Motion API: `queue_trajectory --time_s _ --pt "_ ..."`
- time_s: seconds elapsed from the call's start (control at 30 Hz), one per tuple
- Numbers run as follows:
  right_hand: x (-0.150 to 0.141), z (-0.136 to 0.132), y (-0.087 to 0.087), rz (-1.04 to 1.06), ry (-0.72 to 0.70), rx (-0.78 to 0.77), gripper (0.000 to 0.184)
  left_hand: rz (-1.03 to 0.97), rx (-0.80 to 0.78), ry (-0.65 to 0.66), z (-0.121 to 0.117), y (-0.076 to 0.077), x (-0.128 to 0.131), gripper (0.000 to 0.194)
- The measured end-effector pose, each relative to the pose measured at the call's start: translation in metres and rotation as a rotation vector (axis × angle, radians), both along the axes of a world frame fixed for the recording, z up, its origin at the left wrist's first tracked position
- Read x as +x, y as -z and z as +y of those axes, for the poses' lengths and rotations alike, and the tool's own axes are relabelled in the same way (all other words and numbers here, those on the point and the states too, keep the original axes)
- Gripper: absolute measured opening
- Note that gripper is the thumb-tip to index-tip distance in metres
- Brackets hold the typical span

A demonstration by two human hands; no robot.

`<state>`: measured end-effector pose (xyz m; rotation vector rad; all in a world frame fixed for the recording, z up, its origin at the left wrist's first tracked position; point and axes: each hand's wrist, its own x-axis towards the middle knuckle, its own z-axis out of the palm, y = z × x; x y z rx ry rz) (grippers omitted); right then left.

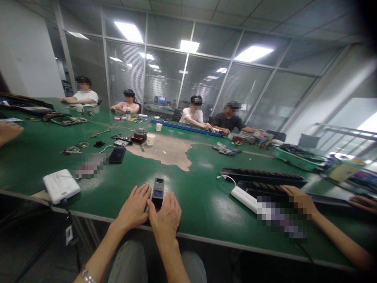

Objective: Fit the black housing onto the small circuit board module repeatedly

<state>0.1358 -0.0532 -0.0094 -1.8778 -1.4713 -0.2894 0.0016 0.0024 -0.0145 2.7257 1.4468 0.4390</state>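
A small dark rectangular device (159, 187) with a bluish display panel stands at the table's near edge, between my two hands. My left hand (134, 206) lies along its left side, fingers stretched forward and fingertips close to it. Around its near end, my right hand (166, 214) has the thumb on the left and the fingers on the right. The device's lower part is partly hidden by my right hand. My wrists cross the front edge of the green table (200, 196).
A white box (61, 185) and a black phone (117, 155) lie to the left. Ahead are a brown sheet (173, 151) and a paper cup (150, 139). On the right, a white power strip (246, 199) lies near a neighbour's hand (299, 199). Several people sit across the table.
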Motion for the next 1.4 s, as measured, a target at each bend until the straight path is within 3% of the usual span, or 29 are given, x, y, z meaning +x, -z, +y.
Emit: queue_trajectory --time_s 0.2,0.63,0.93,1.4 --pt "-0.001 0.004 0.003 0.087 -0.026 0.062 0.077 -0.006 -0.007 0.035 -0.003 -0.005 0.000 0.068" --pt "-0.004 0.006 -0.001 0.128 0.013 0.056 0.056 0.012 0.007 0.046 0.003 0.000 0.001 0.064" --pt "-0.004 0.004 -0.017 0.150 -0.024 0.105 0.035 -0.026 0.010 0.061 0.004 0.000 -0.001 0.063" --pt "0.010 0.010 -0.042 0.192 -0.029 0.144 0.042 -0.053 0.032 0.054 0.001 -0.001 -0.001 0.064"
